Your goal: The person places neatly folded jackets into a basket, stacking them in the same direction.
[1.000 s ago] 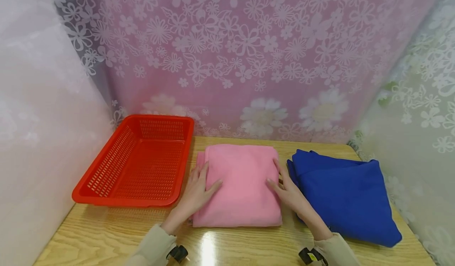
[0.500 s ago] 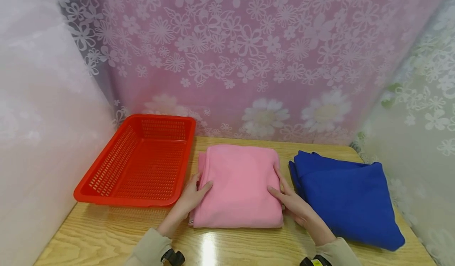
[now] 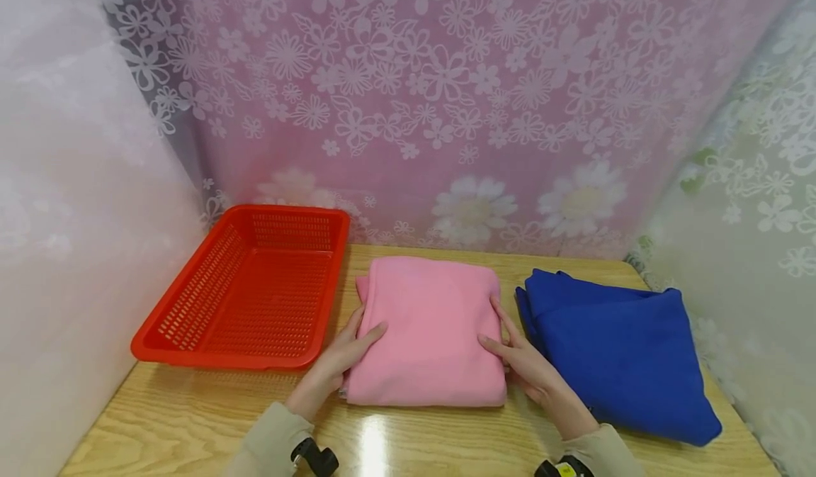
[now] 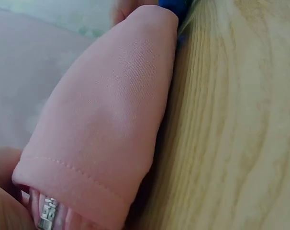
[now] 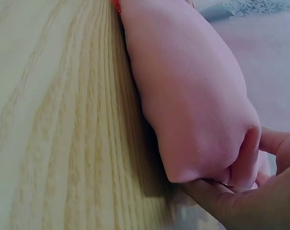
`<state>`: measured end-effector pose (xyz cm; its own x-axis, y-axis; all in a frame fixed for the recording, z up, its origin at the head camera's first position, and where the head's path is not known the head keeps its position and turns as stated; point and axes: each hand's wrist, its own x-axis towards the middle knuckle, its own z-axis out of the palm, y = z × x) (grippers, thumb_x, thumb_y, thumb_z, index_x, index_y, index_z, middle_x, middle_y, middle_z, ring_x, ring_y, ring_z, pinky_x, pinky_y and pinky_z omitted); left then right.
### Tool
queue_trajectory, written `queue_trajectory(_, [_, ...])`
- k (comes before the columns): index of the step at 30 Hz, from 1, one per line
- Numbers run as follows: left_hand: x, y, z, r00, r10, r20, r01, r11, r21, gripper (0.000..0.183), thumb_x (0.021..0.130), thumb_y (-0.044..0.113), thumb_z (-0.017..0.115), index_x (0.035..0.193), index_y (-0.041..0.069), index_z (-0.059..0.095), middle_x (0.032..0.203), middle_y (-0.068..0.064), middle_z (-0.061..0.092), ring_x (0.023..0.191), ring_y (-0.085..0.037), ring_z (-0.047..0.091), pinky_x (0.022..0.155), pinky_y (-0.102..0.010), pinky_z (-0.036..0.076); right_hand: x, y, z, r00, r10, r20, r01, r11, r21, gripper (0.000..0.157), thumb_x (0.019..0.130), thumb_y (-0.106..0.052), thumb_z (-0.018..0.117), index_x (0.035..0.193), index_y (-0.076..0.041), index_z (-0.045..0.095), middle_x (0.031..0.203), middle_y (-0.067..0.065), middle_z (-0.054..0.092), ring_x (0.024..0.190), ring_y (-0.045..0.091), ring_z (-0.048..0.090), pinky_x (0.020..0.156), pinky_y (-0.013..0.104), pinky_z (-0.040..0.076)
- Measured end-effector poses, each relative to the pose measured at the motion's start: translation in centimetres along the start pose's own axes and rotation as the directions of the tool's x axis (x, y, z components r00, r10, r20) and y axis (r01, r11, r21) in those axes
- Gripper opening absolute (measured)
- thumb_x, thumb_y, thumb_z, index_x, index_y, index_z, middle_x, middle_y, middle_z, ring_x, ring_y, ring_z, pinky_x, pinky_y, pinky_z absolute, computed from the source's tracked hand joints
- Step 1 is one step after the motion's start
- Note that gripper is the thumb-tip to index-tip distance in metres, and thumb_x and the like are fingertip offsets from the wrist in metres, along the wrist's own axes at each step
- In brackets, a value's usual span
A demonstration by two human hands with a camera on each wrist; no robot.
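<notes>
A folded pink garment (image 3: 433,335) lies on the wooden table in the middle of the head view. Metal zipper teeth (image 4: 48,211) peek out of its layers at the left end. My left hand (image 3: 344,349) grips the left side, thumb on top and fingers down along the edge, partly hidden by the cloth. On the opposite side my right hand (image 3: 525,363) holds the garment with its thumb over the top. The right wrist view shows fingers (image 5: 207,194) tucked beneath the fold there. Close over the wood runs the garment's front edge.
To the left stands a red plastic basket (image 3: 334,300) with perforated walls, nothing inside it. A folded blue cloth item (image 3: 625,349) rests at the right of the table (image 3: 408,441). Flowered curtains (image 3: 408,108) enclose the back and sides.
My left fingers have slid off the top, down along the garment's left side. The right fingers have moved under its right edge. The basket and blue item stay put.
</notes>
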<state>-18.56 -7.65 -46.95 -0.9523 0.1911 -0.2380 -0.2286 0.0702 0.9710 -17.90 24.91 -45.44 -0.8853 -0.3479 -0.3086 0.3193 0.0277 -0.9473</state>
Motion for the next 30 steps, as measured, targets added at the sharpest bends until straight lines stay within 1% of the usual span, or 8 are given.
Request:
queue_trajectory(4, [0.1,-0.3,0.1,1.0,0.004,0.01,-0.004,1.0,-0.02,0.082,0.098,0.042,0.066,0.163,0.022,0.019,0.158,-0.025,0.029,0.127,-0.039,0.044,0.098,-0.052,0.043,0.0,0.0,-0.1,1.0,-0.003,-0.018,0.003,1.0,0.004,0.083,0.107,-0.021,0.053,0.161,-0.046,-0.005,0.164,0.019,0.018,0.105,0.016,0.067,0.09,0.036,0.053])
queue_trajectory(8, [0.0,-0.5,0.4,1.0,0.014,0.003,-0.014,0.999,-0.052,0.083,0.097,0.041,0.068,0.163,0.023,0.02,0.161,-0.024,0.026,0.132,-0.039,0.04,0.103,-0.054,0.039,-0.2,-0.1,-0.2,0.999,-0.019,-0.036,0.018,1.0,-0.009,0.085,0.106,-0.021,0.056,0.162,-0.044,-0.003,0.148,0.017,0.048,0.102,0.017,0.069,0.089,0.038,0.055])
queue_trajectory(11, [-0.1,-0.3,0.6,1.0,0.021,-0.012,-0.021,0.997,-0.08,0.085,0.096,0.039,0.07,0.163,0.026,0.019,0.163,-0.022,0.023,0.133,-0.039,0.039,0.104,-0.054,0.038,-0.4,-0.3,-0.3,0.998,-0.032,-0.056,0.031,0.999,-0.012,0.086,0.104,-0.019,0.059,0.162,-0.044,0.0,0.136,0.011,0.06,0.099,0.017,0.071,0.088,0.038,0.056])
queue_trajectory(14, [-0.3,0.1,0.9,0.998,0.039,-0.04,-0.043,0.994,-0.099,0.087,0.094,0.036,0.073,0.163,0.027,0.021,0.165,-0.016,0.023,0.134,-0.036,0.04,0.105,-0.052,0.037,-0.9,-0.9,-0.4,0.997,-0.051,-0.061,0.05,0.999,-0.011,0.086,0.104,-0.016,0.058,0.162,-0.044,0.001,0.147,0.013,0.051,0.104,0.015,0.069,0.089,0.037,0.055])
queue_trajectory(18, [-0.9,1.6,1.3,0.996,0.056,-0.062,-0.064,0.99,-0.123,0.089,0.091,0.036,0.077,0.162,0.03,0.024,0.151,-0.017,0.045,0.116,-0.03,0.058,0.093,-0.044,0.049,-1.8,-2.2,-0.6,0.995,-0.072,-0.062,0.071,0.997,-0.019,0.086,0.105,-0.014,0.056,0.162,-0.043,0.0,0.159,0.021,0.032,0.109,0.016,0.067,0.089,0.039,0.056])
queue_trajectory(23, [-1.7,4.3,1.2,0.998,0.065,0.007,-0.062,0.976,-0.209,0.086,0.092,0.028,0.076,0.161,0.033,0.025,0.123,-0.016,0.064,0.09,-0.022,0.07,0.075,-0.037,0.057,-3.1,-4.1,-1.1,0.994,-0.097,-0.046,0.097,0.995,-0.01,0.085,0.106,-0.015,0.055,0.162,-0.043,-0.002,0.162,0.024,0.02,0.112,0.016,0.064,0.091,0.04,0.055])
queue_trajectory(26, [-2.0,5.8,0.6,0.995,0.079,0.068,-0.064,0.977,-0.204,0.082,0.093,0.024,0.074,0.16,0.029,0.026,0.114,-0.015,0.069,0.087,-0.021,0.072,0.075,-0.037,0.059,-3.7,-4.9,-1.3,0.994,-0.104,-0.033,0.104,0.995,-0.009,0.084,0.106,-0.016,0.054,0.162,-0.043,-0.002,0.161,0.022,0.021,0.113,0.015,0.064,0.092,0.04,0.055])
queue_trajectory(30, [-1.8,7.0,-0.2,0.987,0.09,0.135,-0.071,0.988,-0.14,0.077,0.094,0.02,0.073,0.158,0.022,0.031,0.111,-0.016,0.07,0.085,-0.02,0.073,0.074,-0.036,0.06,-4.2,-5.5,-1.6,0.994,-0.103,-0.02,0.103,0.995,-0.016,0.083,0.106,-0.017,0.054,0.163,-0.041,-0.001,0.149,0.014,0.038,0.111,0.017,0.066,0.092,0.041,0.055])
